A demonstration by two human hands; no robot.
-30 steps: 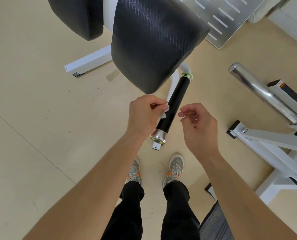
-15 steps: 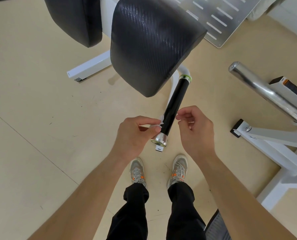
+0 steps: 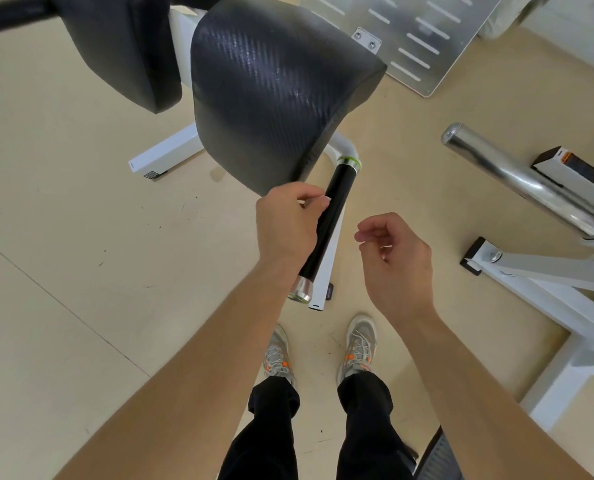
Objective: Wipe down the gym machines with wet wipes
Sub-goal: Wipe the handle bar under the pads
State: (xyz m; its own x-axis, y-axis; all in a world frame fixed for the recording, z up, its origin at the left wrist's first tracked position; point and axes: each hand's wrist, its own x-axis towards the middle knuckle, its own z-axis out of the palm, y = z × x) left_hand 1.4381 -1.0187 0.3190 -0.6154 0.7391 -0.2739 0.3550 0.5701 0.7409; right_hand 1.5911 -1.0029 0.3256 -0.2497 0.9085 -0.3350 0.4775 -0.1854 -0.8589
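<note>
A black handle bar [image 3: 337, 192] with a silver end cap [image 3: 300, 293] and a green ring juts toward me from under the black padded seat [image 3: 271, 84] of a white gym machine. My left hand [image 3: 288, 220] is curled around the handle's middle, and a small bit of white wet wipe [image 3: 326, 199] shows at its fingertips. My right hand [image 3: 395, 261] hovers to the right of the handle, apart from it, with fingers loosely curled and nothing in them.
A second black pad [image 3: 129, 46] sits at the upper left. A chrome bar [image 3: 527, 188] on a white frame [image 3: 558, 289] stands to the right. A perforated metal plate [image 3: 423, 32] lies at the top. My shoes [image 3: 278, 355] stand on the beige floor.
My left hand slid down to the silver end cap and has now moved back up the handle toward the green ring. My right hand has drifted right, away from the handle.
</note>
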